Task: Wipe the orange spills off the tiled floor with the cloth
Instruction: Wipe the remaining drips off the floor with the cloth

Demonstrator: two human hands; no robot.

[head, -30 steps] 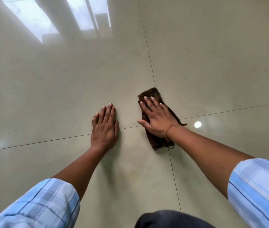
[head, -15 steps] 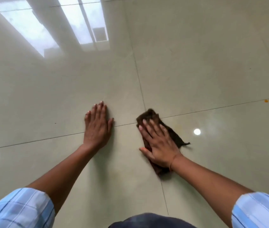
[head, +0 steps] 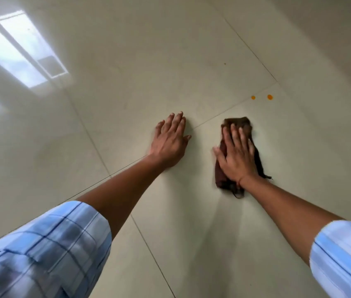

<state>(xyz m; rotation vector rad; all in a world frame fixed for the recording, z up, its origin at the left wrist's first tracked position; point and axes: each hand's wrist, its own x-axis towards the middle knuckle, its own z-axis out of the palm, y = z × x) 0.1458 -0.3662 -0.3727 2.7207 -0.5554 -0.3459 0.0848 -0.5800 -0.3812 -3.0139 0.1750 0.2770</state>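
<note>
A dark brown cloth (head: 239, 123) lies on the glossy beige tiled floor (head: 127, 61). My right hand (head: 235, 155) presses flat on top of it, fingers spread, covering its middle. My left hand (head: 169, 141) rests palm-down on the bare tile to the left of the cloth, holding nothing. Two small orange spots lie ahead and slightly right of the cloth: one orange spot (head: 253, 97) on the left and a bigger orange spot (head: 269, 97) on the right, both apart from the cloth. A tiny dark speck (head: 225, 63) sits farther away.
Thin grout lines (head: 254, 51) cross the floor between large tiles. A bright window reflection (head: 19, 54) glares at the upper left. My light blue checked sleeves (head: 47, 250) fill the lower corners.
The view has swung right and tilted. My right hand has slid the cloth toward the two orange spots, which now lie much nearer. My left hand stays flat on the floor.
</note>
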